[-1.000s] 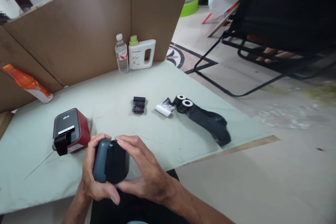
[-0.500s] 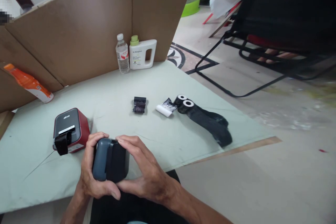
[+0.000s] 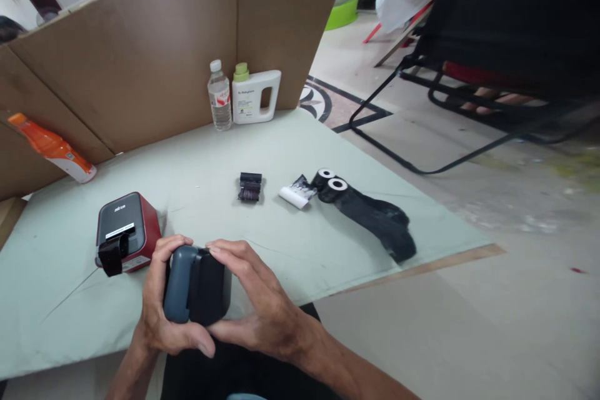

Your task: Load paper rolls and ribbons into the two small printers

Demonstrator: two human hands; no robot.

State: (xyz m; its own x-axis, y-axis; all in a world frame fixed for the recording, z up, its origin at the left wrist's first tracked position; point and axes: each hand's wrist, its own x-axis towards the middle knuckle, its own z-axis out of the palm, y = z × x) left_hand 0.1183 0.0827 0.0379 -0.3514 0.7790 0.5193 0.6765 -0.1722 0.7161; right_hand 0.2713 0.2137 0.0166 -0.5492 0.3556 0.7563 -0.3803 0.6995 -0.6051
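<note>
Between both hands, above the table's near edge, is a small rounded label printer point(image 3: 209, 287), dark blue on one side and black on the other. My left hand point(image 3: 159, 306) wraps its left side, thumb along the bottom. At the right side, my right hand point(image 3: 262, 300) grips the top corner with its fingers and the lower edge with its thumb. A red and black label printer point(image 3: 129, 228) stands on the table just left of my hands, a glossy black piece sticking out at its front.
On the pale green tabletop point(image 3: 197, 197) lie a small black ribbon roll point(image 3: 250, 187), a white roll point(image 3: 295, 197) and a pair of black socks point(image 3: 370, 219) with white rings. Behind stand a water bottle point(image 3: 219, 97), a white jug point(image 3: 255, 100) and a cardboard screen point(image 3: 169, 44). An orange bottle point(image 3: 54, 150) leans left.
Almost nothing differs. Both hands keep the same hold on the blue and black label printer; the whole view has shifted very slightly.
</note>
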